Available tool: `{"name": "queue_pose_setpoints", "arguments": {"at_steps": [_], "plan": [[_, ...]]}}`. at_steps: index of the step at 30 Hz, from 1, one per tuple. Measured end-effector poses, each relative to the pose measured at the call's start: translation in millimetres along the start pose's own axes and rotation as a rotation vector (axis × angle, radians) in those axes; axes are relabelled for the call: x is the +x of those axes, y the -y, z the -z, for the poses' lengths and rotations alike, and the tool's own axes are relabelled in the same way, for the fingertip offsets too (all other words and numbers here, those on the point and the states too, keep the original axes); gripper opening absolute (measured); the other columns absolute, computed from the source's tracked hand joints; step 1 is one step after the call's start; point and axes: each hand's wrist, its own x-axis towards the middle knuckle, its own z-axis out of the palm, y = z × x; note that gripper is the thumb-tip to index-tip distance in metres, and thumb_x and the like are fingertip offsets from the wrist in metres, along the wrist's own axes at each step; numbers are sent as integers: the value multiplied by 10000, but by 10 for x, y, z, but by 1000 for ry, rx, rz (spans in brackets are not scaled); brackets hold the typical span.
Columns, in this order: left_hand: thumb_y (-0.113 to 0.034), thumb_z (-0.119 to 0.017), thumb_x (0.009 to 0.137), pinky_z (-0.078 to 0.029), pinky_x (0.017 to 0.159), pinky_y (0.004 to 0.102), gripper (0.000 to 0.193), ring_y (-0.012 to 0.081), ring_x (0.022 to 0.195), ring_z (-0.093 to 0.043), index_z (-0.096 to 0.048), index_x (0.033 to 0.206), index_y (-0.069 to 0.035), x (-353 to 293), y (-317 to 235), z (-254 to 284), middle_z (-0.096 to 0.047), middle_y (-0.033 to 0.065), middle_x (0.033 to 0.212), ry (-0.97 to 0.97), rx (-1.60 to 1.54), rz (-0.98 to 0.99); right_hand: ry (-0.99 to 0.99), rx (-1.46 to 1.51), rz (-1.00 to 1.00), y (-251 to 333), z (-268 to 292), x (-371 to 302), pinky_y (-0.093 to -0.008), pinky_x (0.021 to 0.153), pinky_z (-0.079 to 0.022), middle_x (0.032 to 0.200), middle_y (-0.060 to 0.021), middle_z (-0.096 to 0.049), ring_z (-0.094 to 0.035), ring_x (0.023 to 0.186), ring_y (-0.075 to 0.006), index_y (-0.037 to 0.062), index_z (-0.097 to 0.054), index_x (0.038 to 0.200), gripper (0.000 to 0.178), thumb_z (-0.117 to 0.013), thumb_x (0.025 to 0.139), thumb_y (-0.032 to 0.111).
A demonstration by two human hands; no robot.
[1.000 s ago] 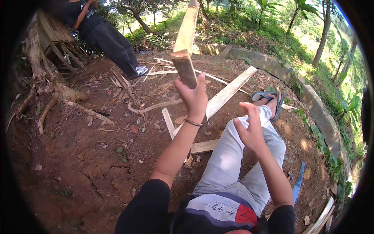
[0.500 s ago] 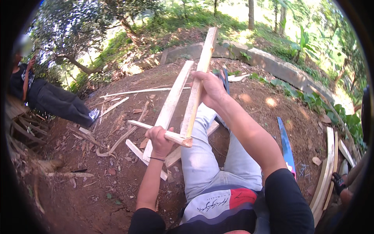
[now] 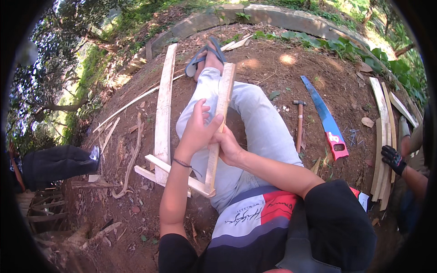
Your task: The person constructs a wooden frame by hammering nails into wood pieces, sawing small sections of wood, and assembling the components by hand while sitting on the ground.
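Observation:
Two wooden strips joined in an L shape lie over my lap. The long strip [image 3: 223,98] slants up past my knee, and the short strip [image 3: 159,163] reaches left from its near end. My right hand [image 3: 233,148] is closed round the middle of the long strip. Just above it, my left hand [image 3: 198,129] has its fingers stretched out, its thumb side against the strip's edge. Beyond my left forearm a wide plank [image 3: 164,109] rests with its near end by the short strip. Another piece of wood [image 3: 144,174] lies beneath that end.
On the dirt to my right are a hammer [image 3: 299,125], a handsaw [image 3: 336,142] with blue blade and red handle, and scattered nails [image 3: 352,136]. Farther right, a co-worker's gloved hand [image 3: 394,159] is beside stacked planks [image 3: 378,136]. Another person's legs [image 3: 61,163] show at left.
The L-shaped piece has come down and closer to my body. My left hand has left the short strip and plank for the long strip; my right hand has slid lower along it.

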Motion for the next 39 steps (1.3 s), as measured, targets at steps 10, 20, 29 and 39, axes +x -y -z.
{"name": "queue_pose_setpoints", "arguments": {"at_steps": [10, 20, 29, 39], "plan": [[-268, -609, 960, -528, 516, 245, 476, 139, 645, -623, -362, 1308, -57, 127, 7, -362, -585, 84, 934, 375, -583, 181, -62, -1539, 478, 1179, 1441, -733, -420, 837, -492, 981, -180, -652, -624, 926, -356, 10, -675, 911, 277, -611, 882, 278], [-501, -430, 1010, -427, 414, 218, 475, 80, 504, -493, -376, 1283, -116, -105, 192, -553, -541, 63, 846, 485, -629, 397, -1244, -2032, 334, 1667, 2821, -1885, -466, 799, -499, 962, -172, -610, -601, 935, -367, 54, -640, 935, 171, -653, 822, 181], [-476, -448, 1013, -382, 403, 210, 364, 52, 474, -428, -416, 1168, -149, -225, 76, -824, -466, -11, 747, 367, -596, 593, -1326, -2237, -233, 1671, 2660, -2134, -520, 796, -492, 1062, -154, -561, -569, 1017, -363, 57, -588, 1082, 385, -682, 841, 341], [-398, -455, 1024, -433, 546, 231, 580, 63, 586, -499, -294, 1478, -75, -500, -264, -807, -544, 15, 820, 234, -468, 211, -128, -800, 262, 1286, 737, -651, -305, 812, -510, 1156, -116, -606, -604, 969, -152, -48, -491, 1248, 526, -716, 896, 272]]}}
